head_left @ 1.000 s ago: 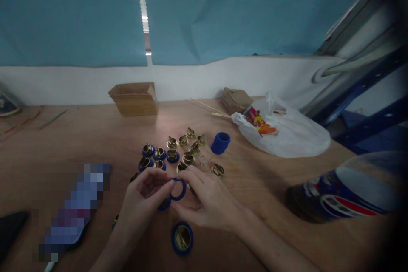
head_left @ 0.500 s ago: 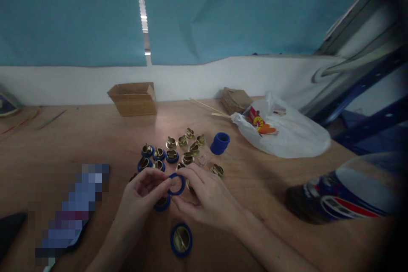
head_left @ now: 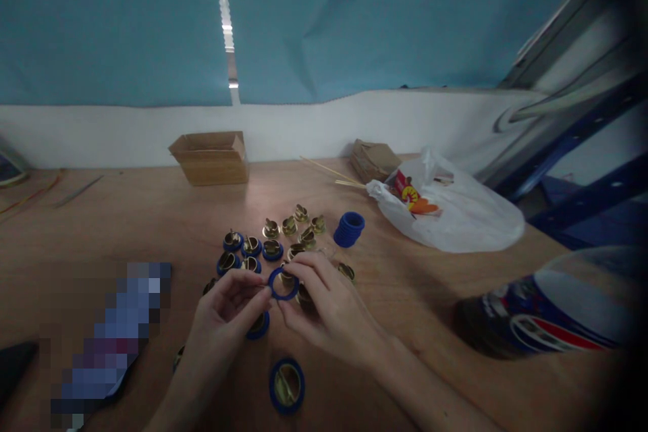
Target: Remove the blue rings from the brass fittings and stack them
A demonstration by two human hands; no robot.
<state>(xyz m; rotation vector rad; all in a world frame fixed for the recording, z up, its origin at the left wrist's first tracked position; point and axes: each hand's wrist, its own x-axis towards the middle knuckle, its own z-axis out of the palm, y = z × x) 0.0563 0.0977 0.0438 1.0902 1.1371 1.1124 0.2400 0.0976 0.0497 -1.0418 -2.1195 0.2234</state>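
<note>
At centre, left hand (head_left: 227, 307) and right hand (head_left: 329, 300) — fingers clamped on ring (head_left: 283, 297). Box (head_left: 217, 170) eleven o'clock, inside unclear; bag (head_left: 470, 219) with packet (head_left: 409, 194), two — table (head_left: 399, 310) open, three.

Your left hand (head_left: 230, 304) is raised with its thumb and forefinger drawn close together at the tips, the other fingers curled behind them. Your right hand (head_left: 329, 304) faces it, thumb below and forefinger above, these 2 tips bent inward with a gap between them. The 2 hands are near each other, apart. Your left forearm (head_left: 179, 395) slants up from the lower left, your right forearm (head_left: 425, 381) from the lower right, both bare.
</note>
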